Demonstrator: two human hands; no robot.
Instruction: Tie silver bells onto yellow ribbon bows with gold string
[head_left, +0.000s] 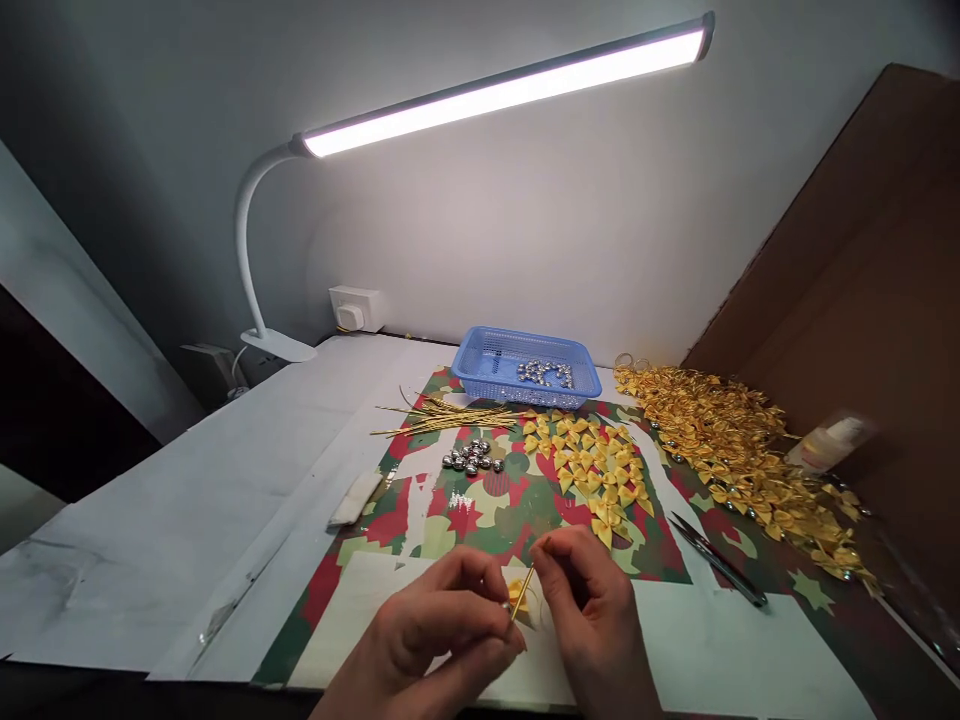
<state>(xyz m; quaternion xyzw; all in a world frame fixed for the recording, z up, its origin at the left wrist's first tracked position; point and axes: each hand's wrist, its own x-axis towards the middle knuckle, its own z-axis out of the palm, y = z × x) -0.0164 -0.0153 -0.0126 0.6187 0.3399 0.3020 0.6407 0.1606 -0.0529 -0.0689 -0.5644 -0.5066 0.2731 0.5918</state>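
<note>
My left hand (435, 625) is closed in a pinch on a small yellow bow (519, 592) near the table's front edge. My right hand (592, 600) is closed beside it, its fingertips pinching a thin gold cord (523, 590) that runs across the bow. Both hands hover over white paper (697, 650). Beyond them lie several loose yellow bows (592, 465), a cluster of silver bells (472, 457) and a bundle of gold cords (450, 415).
A blue basket (480, 365) with more bells stands at the back. A long heap of finished gold bows (742, 450) runs along the right. Small scissors (716, 560) and a glue bottle (829, 440) lie right. A lamp (510, 92) overhangs; brown cardboard (862, 280) walls the right side.
</note>
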